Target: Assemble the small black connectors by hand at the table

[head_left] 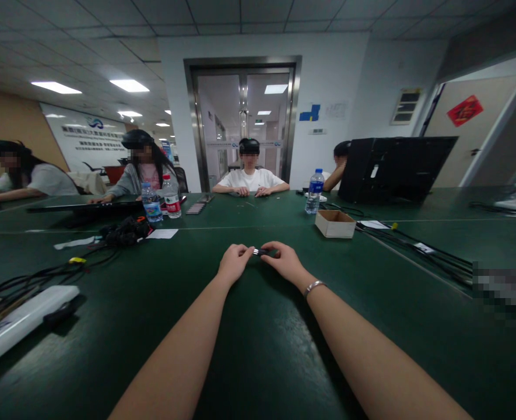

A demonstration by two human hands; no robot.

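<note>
Holding 1 small black-and-silver object (259, 252), possibly a USB connector, at centre of frame, clamped between fingertips of left hand (233, 263) and right hand (286, 262). Standing beyond, right of centre: open box (334, 228), blue-capped bottle (314, 195), black monitor (393, 169).

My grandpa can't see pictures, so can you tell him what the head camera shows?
A left hand and right hand hold a small dark object with a shiny end at a green table. Beyond are an open box, plastic bottles, a black monitor and people wearing dark headgear.
</note>
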